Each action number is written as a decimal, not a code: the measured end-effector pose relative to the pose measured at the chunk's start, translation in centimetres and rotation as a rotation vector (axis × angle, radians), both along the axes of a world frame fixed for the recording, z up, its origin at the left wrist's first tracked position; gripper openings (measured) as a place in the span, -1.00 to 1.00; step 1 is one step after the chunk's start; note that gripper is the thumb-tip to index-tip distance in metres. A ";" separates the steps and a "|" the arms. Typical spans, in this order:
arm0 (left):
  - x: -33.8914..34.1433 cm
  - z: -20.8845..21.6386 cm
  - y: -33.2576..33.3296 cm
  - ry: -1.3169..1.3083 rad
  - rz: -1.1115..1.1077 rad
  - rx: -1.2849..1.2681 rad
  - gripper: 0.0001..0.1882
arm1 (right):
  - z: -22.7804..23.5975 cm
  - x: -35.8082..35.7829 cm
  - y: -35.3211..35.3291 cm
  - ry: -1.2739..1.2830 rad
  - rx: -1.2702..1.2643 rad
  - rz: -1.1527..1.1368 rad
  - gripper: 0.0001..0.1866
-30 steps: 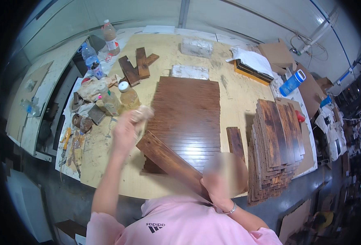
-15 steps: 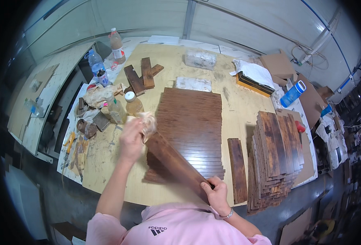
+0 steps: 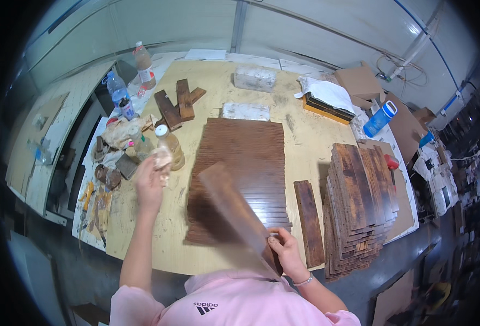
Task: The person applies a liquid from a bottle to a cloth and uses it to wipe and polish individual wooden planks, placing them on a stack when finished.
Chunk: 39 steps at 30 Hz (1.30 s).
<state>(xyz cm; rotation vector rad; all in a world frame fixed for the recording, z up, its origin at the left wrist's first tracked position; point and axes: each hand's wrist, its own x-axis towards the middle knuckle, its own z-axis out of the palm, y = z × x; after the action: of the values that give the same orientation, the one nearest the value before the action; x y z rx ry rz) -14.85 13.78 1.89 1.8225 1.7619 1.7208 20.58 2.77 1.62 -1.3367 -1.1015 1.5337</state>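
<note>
My right hand (image 3: 287,251) grips the near end of a dark brown wooden plank (image 3: 233,205), which slants away to the left and is smeared by motion. Left of the plank's far end, my left hand (image 3: 149,183) is closed on a crumpled, stained cloth (image 3: 162,158), apart from the wood. Beneath the plank lies a wide block of dark planks (image 3: 245,146), set tightly side by side on the table. Close behind the cloth stands a bottle of yellowish liquid with a white cap (image 3: 172,149).
A single plank (image 3: 309,223) lies right of the block, beside a tall stack of planks (image 3: 359,212). Three short wood pieces (image 3: 183,100), bottles and rags (image 3: 119,133) occupy the far left. At the far right are a blue bottle (image 3: 379,119) and a cloth-covered box (image 3: 327,103).
My left hand with the cloth has moved left, off the plank's far end. The plank has turned in my right hand, its far end rising and shifting a little.
</note>
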 end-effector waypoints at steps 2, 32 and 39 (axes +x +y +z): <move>2.4 2.4 -1.2 -0.177 -0.012 -0.050 -0.76 | -0.9 0.2 0.3 0.120 0.006 0.047 -0.49; 12.4 3.1 -8.1 0.238 -0.573 -0.021 -0.64 | 6.4 -4.0 7.5 0.770 -0.483 0.018 -0.28; 7.6 3.9 1.1 0.040 -0.195 -0.187 -0.69 | 2.0 -5.0 2.9 0.495 -0.603 0.233 -0.33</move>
<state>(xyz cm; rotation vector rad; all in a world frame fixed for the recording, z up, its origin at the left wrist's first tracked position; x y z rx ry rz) -7.25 14.89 5.75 1.8874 1.6346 1.4084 15.60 5.68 3.65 -1.1116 -0.5048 2.3361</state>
